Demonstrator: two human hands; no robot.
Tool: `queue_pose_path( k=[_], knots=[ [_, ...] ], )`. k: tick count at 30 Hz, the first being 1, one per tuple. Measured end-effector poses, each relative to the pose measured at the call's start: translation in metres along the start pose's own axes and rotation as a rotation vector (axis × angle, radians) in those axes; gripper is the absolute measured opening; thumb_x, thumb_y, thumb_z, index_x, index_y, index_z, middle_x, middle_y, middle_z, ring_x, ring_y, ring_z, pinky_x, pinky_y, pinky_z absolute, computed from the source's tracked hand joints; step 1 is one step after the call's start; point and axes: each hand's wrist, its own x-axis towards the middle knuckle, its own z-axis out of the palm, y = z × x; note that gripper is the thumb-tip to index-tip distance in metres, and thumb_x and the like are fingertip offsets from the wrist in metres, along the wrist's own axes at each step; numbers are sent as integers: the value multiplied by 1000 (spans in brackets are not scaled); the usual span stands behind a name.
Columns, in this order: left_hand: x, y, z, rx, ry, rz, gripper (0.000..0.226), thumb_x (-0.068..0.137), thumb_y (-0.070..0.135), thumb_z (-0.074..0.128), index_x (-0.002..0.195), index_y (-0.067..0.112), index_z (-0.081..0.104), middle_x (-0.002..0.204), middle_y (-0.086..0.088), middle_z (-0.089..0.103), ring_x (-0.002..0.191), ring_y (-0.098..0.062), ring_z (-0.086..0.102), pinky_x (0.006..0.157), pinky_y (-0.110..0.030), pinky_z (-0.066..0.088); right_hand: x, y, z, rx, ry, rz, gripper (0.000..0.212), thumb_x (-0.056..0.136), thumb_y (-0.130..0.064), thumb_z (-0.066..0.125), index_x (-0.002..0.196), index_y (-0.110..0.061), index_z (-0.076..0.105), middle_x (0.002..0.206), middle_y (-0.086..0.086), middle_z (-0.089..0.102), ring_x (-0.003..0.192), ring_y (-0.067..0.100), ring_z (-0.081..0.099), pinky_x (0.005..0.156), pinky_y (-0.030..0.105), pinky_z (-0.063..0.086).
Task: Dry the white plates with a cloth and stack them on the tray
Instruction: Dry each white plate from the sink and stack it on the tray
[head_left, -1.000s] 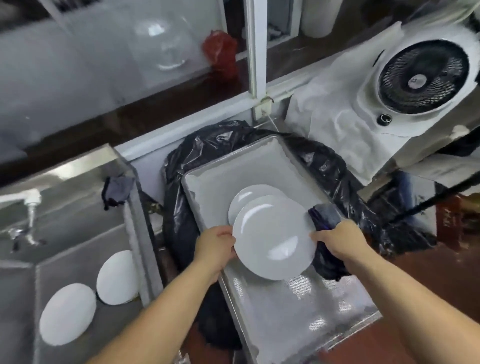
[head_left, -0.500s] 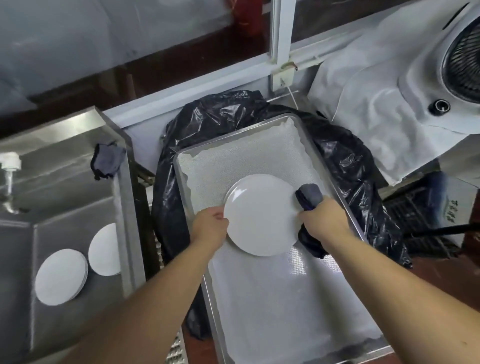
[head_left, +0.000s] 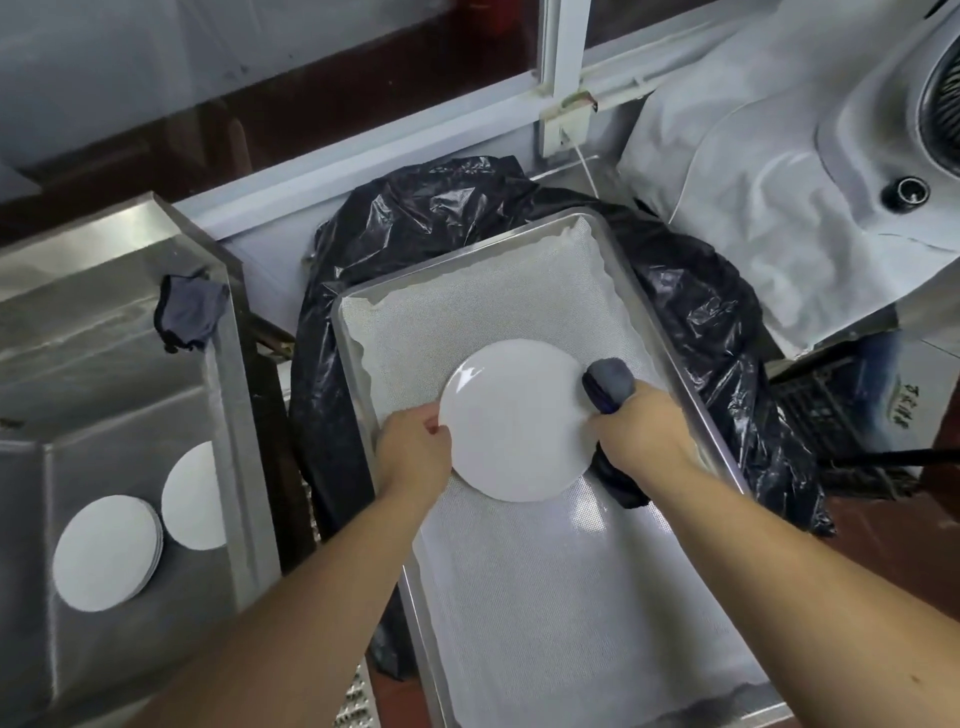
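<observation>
White plate (head_left: 514, 421) on tray (head_left: 613, 597), left hand (head_left: 413, 449) pinching rim; right hand (head_left: 641, 434) gripping cloth (head_left: 610, 384), fingers hidden.

One view only, head-worn, wide-angle. Looks forward and steeply down from above. Forearms enter from the near edge; both hands sit near frame centre, close to the lens. Tray (head_left: 696, 415) fills centre and runs off the near edge. Sink (head_left: 228, 395) at left, cut by the frame edge. Window frame (head_left: 558, 62) along the far side. Edges bow from lens distortion.
</observation>
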Motion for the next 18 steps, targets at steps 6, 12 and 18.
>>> queue_pose_path(
  k=[6, 12, 18],
  knots=[
    [3, -7, 6, 11, 55, 9, 39, 94, 3, 58, 86, 35, 79, 68, 27, 68, 70, -4, 64, 63, -27, 56, 7, 5, 6, -96, 46, -47, 25, 86, -20, 59, 111, -17, 59, 90, 9, 71, 87, 34, 68, 69, 39, 58],
    [2, -9, 5, -19, 18, -63, 38, 98, 8, 54, 73, 37, 56, 78, 11, 60, 72, -15, 57, 65, -29, 49, 12, 16, 4, -54, 32, -85, 19, 85, -33, 68, 93, -20, 57, 82, 1, 67, 74, 20, 63, 59, 32, 46],
    [-36, -29, -9, -89, -28, -129, 31, 101, 14, 60, 127, 29, 66, 102, 14, 63, 92, -13, 62, 79, -26, 51, -4, 36, -9, -29, 48, -118, 19, 87, -33, 70, 82, -20, 57, 75, 3, 66, 68, 18, 61, 52, 30, 38]
  ],
)
